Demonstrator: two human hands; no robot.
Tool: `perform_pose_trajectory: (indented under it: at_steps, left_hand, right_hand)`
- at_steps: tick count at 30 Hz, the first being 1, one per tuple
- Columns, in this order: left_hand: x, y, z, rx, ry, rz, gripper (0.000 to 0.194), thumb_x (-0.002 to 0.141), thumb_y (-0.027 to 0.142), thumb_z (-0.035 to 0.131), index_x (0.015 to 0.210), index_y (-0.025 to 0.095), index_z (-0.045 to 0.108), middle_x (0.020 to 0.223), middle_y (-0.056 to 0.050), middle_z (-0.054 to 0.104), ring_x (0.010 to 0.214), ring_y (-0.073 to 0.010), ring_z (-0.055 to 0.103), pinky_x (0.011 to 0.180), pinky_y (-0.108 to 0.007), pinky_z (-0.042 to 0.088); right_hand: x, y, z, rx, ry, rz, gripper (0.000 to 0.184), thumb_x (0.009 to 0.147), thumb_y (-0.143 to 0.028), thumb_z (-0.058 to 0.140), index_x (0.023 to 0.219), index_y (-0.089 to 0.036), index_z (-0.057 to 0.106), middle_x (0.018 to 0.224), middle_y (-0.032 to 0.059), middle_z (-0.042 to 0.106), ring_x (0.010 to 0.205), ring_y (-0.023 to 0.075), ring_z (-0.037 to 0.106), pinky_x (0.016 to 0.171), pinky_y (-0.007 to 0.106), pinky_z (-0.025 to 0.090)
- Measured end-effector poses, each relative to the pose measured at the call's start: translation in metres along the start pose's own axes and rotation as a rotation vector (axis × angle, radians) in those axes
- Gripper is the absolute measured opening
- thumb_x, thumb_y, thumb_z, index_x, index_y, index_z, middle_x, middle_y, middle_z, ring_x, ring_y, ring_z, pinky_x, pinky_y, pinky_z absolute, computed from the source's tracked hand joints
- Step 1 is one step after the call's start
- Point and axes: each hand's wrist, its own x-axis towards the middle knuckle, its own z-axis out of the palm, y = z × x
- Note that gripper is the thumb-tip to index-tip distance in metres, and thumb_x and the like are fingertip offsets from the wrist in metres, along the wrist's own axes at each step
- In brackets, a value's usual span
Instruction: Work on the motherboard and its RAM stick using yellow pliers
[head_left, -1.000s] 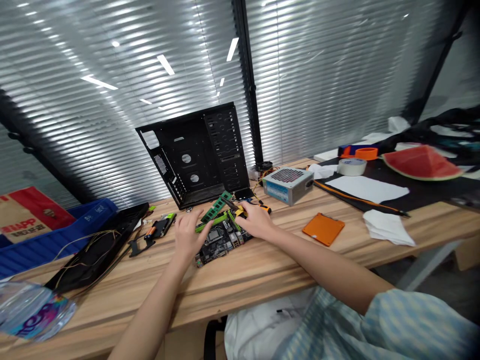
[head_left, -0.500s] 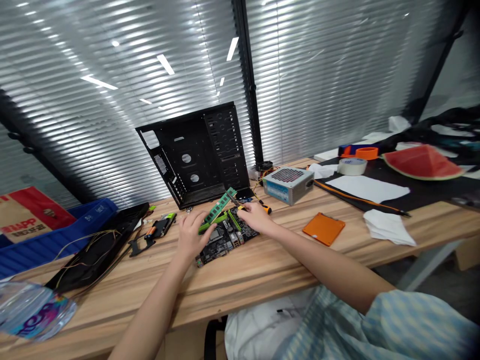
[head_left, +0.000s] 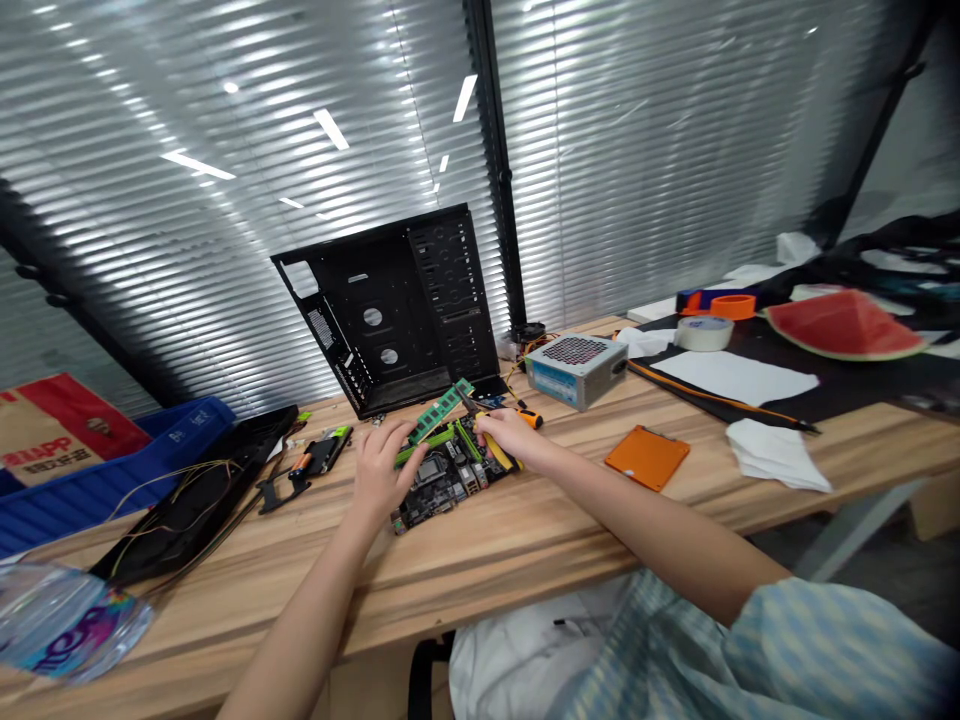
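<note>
A black motherboard (head_left: pixel 442 488) lies flat on the wooden desk between my hands. My left hand (head_left: pixel 379 470) is over its left side, with the fingers curled on a green memory stick (head_left: pixel 439 412). That stick slants up and away from the board. A second green strip (head_left: pixel 424 446) crosses the board under those fingertips. My right hand (head_left: pixel 504 436) grips a yellow-handled screwdriver (head_left: pixel 496 447), its dark shaft pointing back-left above the board. An orange-and-black screwdriver (head_left: pixel 529 418) lies just beyond my right hand.
A black computer case frame (head_left: pixel 386 310) stands tilted behind the board. To the right sit a power supply unit (head_left: pixel 576 370), an orange plate (head_left: pixel 646 458) and a tape roll (head_left: pixel 703 333). On the left are a black panel with wires (head_left: pixel 195 510) and a blue crate (head_left: pixel 112 480).
The green memory stick has swung more upright and shifted right. My right hand has moved left, and more of the yellow handle now shows.
</note>
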Motion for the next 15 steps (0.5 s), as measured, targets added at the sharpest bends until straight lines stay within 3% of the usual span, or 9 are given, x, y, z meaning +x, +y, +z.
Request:
perform_pose_trajectory:
  at_steps: [15]
  left_hand:
    - [-0.0017, -0.0017, 0.0042, 0.023, 0.009, -0.047, 0.026, 0.093, 0.030, 0.053, 0.116, 0.019, 0.061, 0.109, -0.011, 0.064, 0.103, -0.0226, 0.060, 0.088, -0.038, 0.043]
  right_hand:
    - [-0.0020, -0.0006, 0.0009, -0.011, -0.020, -0.028, 0.020, 0.072, -0.022, 0.051, 0.053, -0.017, 0.051, 0.047, -0.0037, 0.050, 0.041, 0.0083, 0.050, 0.040, 0.020, 0.036]
